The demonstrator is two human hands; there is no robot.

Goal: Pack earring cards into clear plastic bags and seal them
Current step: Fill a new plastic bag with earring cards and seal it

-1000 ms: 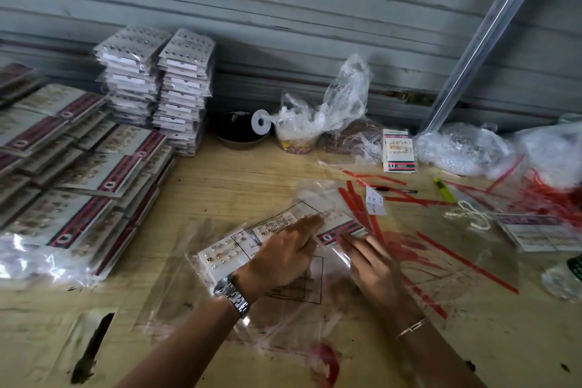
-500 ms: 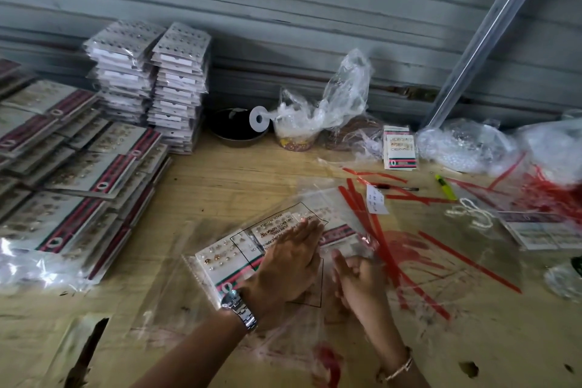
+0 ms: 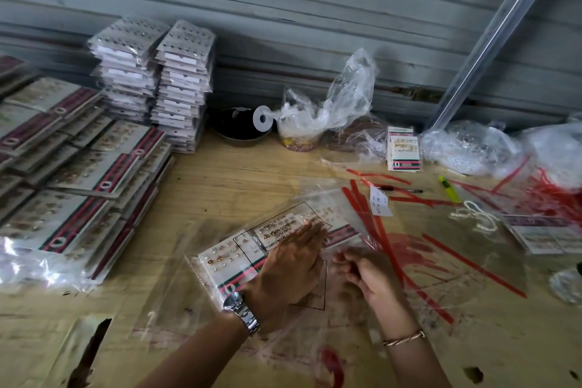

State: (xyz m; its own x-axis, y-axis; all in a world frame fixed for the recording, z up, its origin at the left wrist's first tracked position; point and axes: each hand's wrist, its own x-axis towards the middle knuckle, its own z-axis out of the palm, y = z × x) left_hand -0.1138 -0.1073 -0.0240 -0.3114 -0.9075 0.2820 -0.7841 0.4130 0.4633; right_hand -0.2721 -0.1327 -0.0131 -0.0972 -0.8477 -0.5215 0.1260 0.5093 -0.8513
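— Surface?
— Wooden desk [image 3: 239, 179], grey slatted wall [image 3: 283, 9] behind.
— Item?
— Earring cards [image 3: 226, 258] in a clear bag [image 3: 201, 280], flat at desk centre.
— Left grip [image 3: 293, 264]?
— Mine: fingers straight, pressing the cards down.
— Right grip [image 3: 368, 277]?
— Fingers curled at the bag's edge; whether they pinch plastic, I cannot tell.

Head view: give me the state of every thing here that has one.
earring cards, inside the clear bag, lying flat.
clear bag, filled; seal not visible.
left hand, flat, pressing on the clear bag.
right hand, fingers curled at the bag's edge; grip unclear.
card stacks, standing upright.
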